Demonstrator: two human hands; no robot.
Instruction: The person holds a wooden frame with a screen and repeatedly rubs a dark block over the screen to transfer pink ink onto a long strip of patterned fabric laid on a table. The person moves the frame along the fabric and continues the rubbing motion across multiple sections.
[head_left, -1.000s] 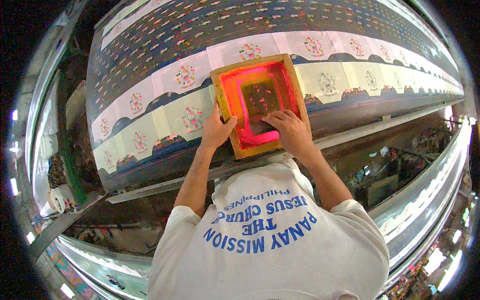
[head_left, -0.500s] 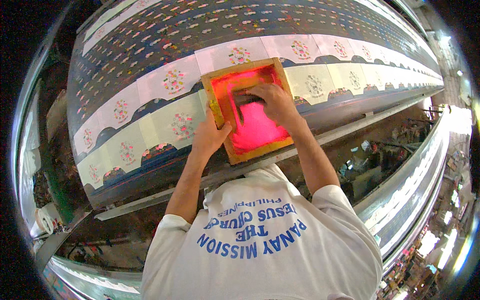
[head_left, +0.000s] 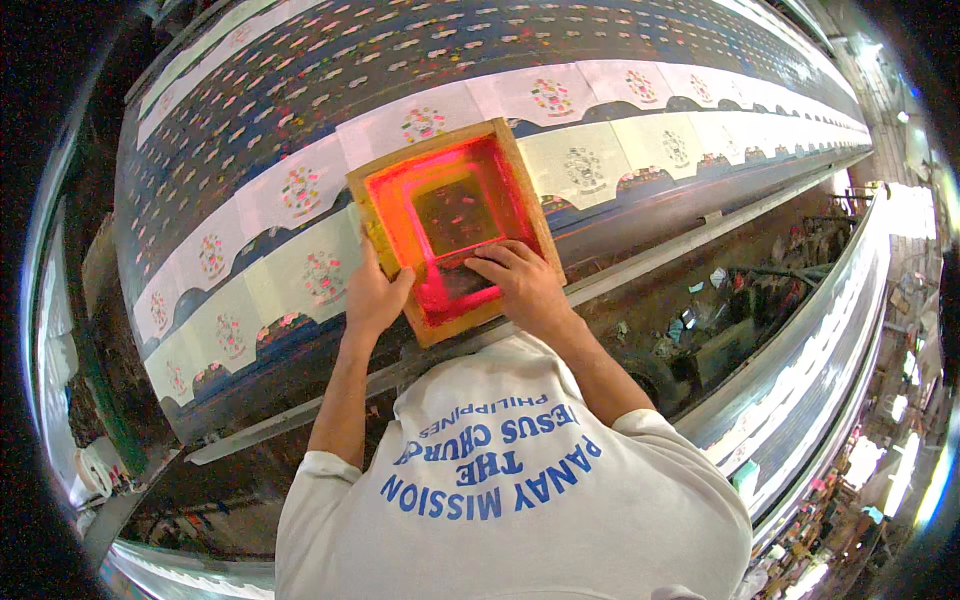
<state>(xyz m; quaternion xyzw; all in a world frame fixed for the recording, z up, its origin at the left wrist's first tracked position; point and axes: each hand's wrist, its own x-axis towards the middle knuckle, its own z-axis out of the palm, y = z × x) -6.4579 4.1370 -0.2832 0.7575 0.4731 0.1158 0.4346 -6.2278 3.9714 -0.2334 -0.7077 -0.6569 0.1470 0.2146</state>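
A wooden frame [head_left: 455,228] with a bright pink screen inside lies flat on a long strip of cloth [head_left: 300,250] on a long table [head_left: 620,225]. The frame sits in the middle of the scene, on a pale panel of the cloth. The left hand [head_left: 372,295] presses on the near left edge of the frame, with the fingers flat and the thumb spread out. The right hand [head_left: 522,285] is inside the frame at its near side, curled over a dark bar [head_left: 455,285] that lies on the pink screen. The fingers wrap down on the bar. The cloth has many flower pictures [head_left: 300,190] in a row, running far to the left and right. The person wears a white shirt [head_left: 520,500].
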